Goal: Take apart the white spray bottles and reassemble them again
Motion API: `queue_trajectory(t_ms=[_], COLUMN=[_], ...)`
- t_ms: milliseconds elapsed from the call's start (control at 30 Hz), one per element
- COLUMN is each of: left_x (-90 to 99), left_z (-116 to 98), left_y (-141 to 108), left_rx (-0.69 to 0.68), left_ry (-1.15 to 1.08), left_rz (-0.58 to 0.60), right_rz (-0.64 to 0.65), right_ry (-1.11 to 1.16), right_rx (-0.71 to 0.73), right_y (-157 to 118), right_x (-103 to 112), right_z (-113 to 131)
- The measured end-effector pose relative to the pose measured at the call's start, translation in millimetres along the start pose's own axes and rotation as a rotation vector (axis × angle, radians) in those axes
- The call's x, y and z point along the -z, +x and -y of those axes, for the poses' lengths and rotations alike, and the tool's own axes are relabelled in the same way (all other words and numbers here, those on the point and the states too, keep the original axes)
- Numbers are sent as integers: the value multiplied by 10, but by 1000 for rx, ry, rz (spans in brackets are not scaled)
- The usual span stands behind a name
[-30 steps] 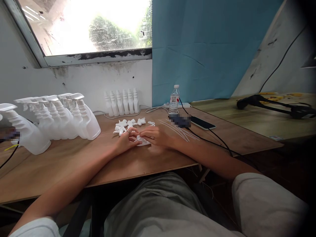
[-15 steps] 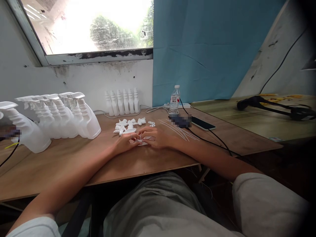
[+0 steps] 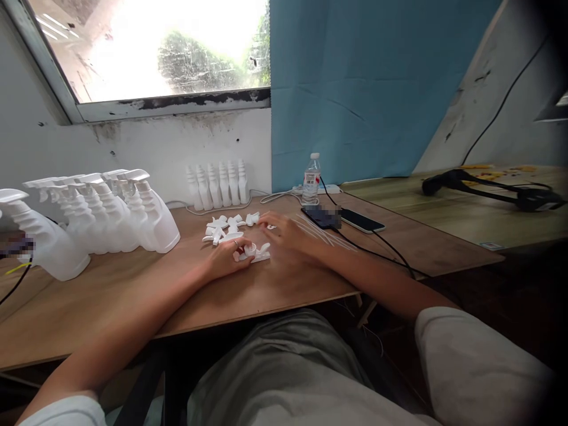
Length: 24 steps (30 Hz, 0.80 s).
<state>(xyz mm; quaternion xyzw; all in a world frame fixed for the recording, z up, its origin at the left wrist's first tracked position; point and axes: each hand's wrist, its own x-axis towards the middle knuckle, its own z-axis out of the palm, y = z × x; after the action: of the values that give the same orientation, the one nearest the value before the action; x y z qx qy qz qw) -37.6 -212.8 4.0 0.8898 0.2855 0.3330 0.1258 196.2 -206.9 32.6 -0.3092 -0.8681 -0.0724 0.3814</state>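
My left hand [image 3: 228, 259] is closed around a white spray trigger head [image 3: 261, 254] lying on its side on the brown table, with a round collar by the fingertips. My right hand [image 3: 284, 231] is raised over the table just beyond it, fingers stretched out and bent downward. Beneath those fingers are small white rings [image 3: 271, 227], partly hidden by the hand; whether the fingertips touch them I cannot tell. Several more white trigger heads [image 3: 218, 223] lie in a loose pile beyond my left hand. Thin clear dip tubes [image 3: 326, 234] lie to the right, partly behind my right wrist.
Large white spray bottles [image 3: 155, 222] with trigger tops stand at the left, smaller white bottles [image 3: 222, 192] along the wall. A water bottle [image 3: 311, 180], two phones [image 3: 361, 220] with cables and a power strip are at the back right. The table's front edge [image 3: 266, 309] is close to my lap.
My right hand has left the trigger head and moved away from me to the small rings. My left hand stays on the trigger head, which is now more visible. The view has shifted slightly.
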Motion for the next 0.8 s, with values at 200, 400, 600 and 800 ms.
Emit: queue_trajectory(t_ms=[200,400,600,800], left_x=[-11,11,33,45], left_z=[36,22,-6,13], left_y=[21,-8,-3,4], left_rx=[-2,-57,-138,-126], left_ry=[33,53,93,75], left_rz=[-11,13,56,59], right_rz=[393,560,636,638], right_ry=[-480,-533,-519,-490], right_rx=[-725,-957,-983,-974], right_y=[-35,-213,-200,-216], right_x=[414,597,528,504], right_z=[-531,-791,-811,-850])
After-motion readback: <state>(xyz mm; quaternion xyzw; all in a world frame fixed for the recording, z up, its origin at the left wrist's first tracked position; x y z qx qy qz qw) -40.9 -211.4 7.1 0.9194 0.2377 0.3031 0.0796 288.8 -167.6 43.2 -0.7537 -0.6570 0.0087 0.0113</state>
